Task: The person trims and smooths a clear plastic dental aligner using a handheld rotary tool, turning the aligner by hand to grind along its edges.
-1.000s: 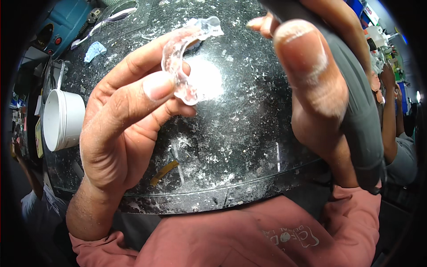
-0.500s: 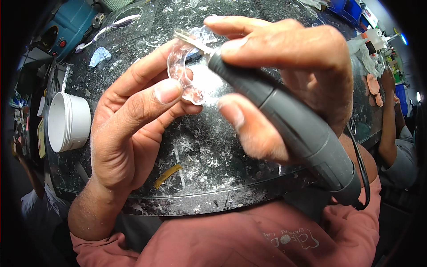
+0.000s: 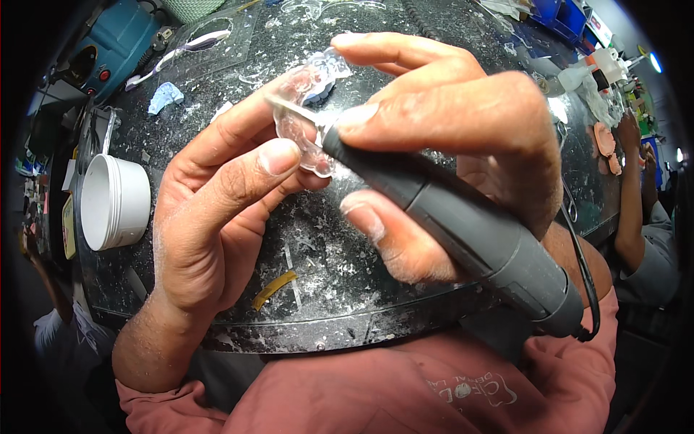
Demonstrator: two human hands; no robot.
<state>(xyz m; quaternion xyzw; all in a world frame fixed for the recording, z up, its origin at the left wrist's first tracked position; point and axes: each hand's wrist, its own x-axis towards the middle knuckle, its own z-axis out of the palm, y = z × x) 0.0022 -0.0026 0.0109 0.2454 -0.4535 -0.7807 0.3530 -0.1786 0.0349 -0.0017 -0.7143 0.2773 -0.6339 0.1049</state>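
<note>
My left hand (image 3: 217, 217) pinches a curved, clear plastic dental tray (image 3: 296, 129) between thumb and fingers. My right hand (image 3: 448, 116) grips a dark grey rotary handpiece (image 3: 470, 231), whose cord hangs at its lower end. The handpiece's thin metal bur (image 3: 296, 107) crosses over the middle of the tray; whether it touches the plastic is unclear. A small pale blue piece (image 3: 319, 92) shows behind the tray's upper part.
A white tub (image 3: 116, 202), blue lump (image 3: 165, 98), teal machine (image 3: 116, 47) and yellow strip (image 3: 275, 288) surround my hands on the speckled worktop (image 3: 325, 325). Blue bins (image 3: 560, 18) sit back right. Other people's arms (image 3: 629, 231) show at both sides.
My right hand has swung inward from the right, bringing the handpiece to the tray, then dropped slightly with the bur. My left hand has shifted slightly right and down with the tray.
</note>
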